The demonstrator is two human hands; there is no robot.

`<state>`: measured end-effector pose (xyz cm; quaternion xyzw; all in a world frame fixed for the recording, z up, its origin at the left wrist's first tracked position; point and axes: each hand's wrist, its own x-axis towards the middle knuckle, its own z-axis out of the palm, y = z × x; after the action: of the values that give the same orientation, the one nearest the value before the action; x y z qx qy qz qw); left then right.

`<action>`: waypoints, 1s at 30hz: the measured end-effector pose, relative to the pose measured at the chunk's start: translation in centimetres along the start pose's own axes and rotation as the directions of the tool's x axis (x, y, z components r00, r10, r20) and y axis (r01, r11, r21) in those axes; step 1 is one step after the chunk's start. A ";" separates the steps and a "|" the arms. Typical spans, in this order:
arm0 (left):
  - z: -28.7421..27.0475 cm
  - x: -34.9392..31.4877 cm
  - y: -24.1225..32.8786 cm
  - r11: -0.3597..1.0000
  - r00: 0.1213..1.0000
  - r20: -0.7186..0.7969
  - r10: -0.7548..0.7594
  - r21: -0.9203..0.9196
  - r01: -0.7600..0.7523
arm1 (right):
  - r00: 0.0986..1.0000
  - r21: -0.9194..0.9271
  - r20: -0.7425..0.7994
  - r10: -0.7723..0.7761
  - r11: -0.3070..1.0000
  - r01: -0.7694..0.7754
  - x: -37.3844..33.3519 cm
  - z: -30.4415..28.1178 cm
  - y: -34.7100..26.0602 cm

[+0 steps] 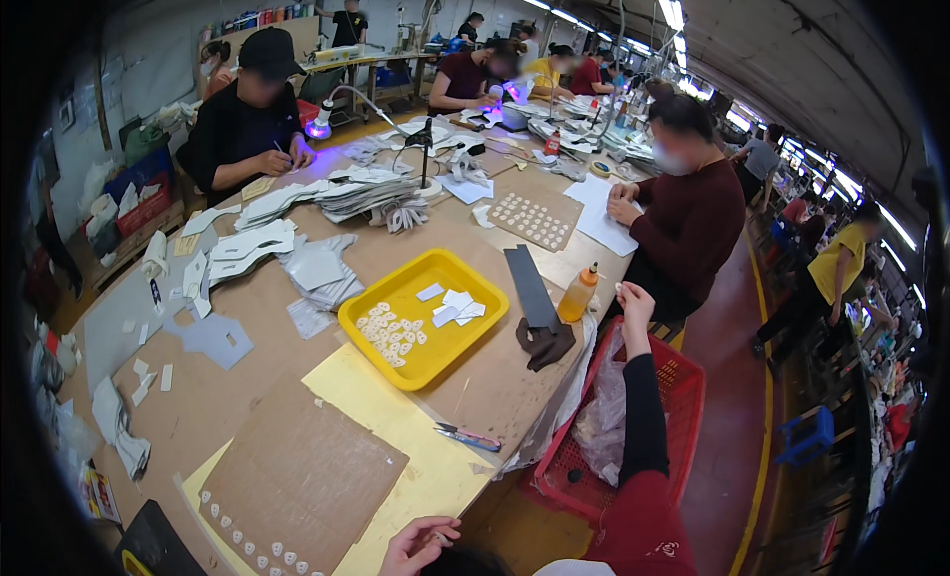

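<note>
My right hand (636, 305) is stretched out beyond the table's right edge, above a red plastic crate (683, 408). A small whitish piece (619, 288) shows between its pinched fingertips. Near the bottom edge is my left hand (421, 548), its fingers curled around something small that I cannot make out. Beside it lies a brown board (307, 467) on yellow paper (396, 507), with small white rounded pieces (277, 550) in a row along its near edge. More such pieces (391, 331) sit in a yellow tray (424, 376), along with white rectangular cards (458, 307).
Thread snips (469, 437) lie near the table edge. A bottle of amber liquid (578, 293) stands by a dark cloth (544, 344) and grey strip (530, 285). Stacked white cut pieces (366, 196) cover the far left. Co-workers sit around the table, one in maroon (693, 215) nearby.
</note>
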<state>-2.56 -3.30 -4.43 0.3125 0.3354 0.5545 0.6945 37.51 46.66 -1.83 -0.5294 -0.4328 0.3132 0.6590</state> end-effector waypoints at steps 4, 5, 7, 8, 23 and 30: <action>-1.0 0.6 0.1 0.996 0.993 -0.071 -0.091 -0.022 0.090 | 0.997 -0.198 -0.050 0.057 0.978 -0.066 3.7 1.5 4.5; -1.2 0.6 0.0 0.994 0.990 -0.092 -0.108 -0.019 0.107 | 0.997 -0.233 -0.045 0.069 0.969 -0.077 4.0 1.8 5.2; -1.5 0.8 -0.1 0.990 0.983 -0.120 -0.140 -0.012 0.139 | 0.995 -0.301 -0.045 0.093 0.948 -0.103 4.4 2.3 6.2; -1.6 0.9 -0.1 0.988 0.979 -0.132 -0.154 -0.011 0.154 | 0.997 -0.359 -0.040 0.071 0.930 -0.081 4.6 2.2 6.5; -2.7 1.7 -1.3 0.972 0.954 -0.188 -0.236 -0.044 0.232 | 0.854 -0.870 0.401 -0.332 0.154 0.468 2.1 1.6 3.4; -3.3 2.0 -2.2 0.967 0.954 -0.167 -0.248 -0.095 0.235 | 0.835 -0.846 0.329 -0.440 0.255 0.468 3.0 1.6 1.2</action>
<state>-3.74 -1.54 -8.35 0.1926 0.4110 0.5032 0.7354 37.40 50.23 -2.19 -0.6464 -0.6717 -0.1674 0.3210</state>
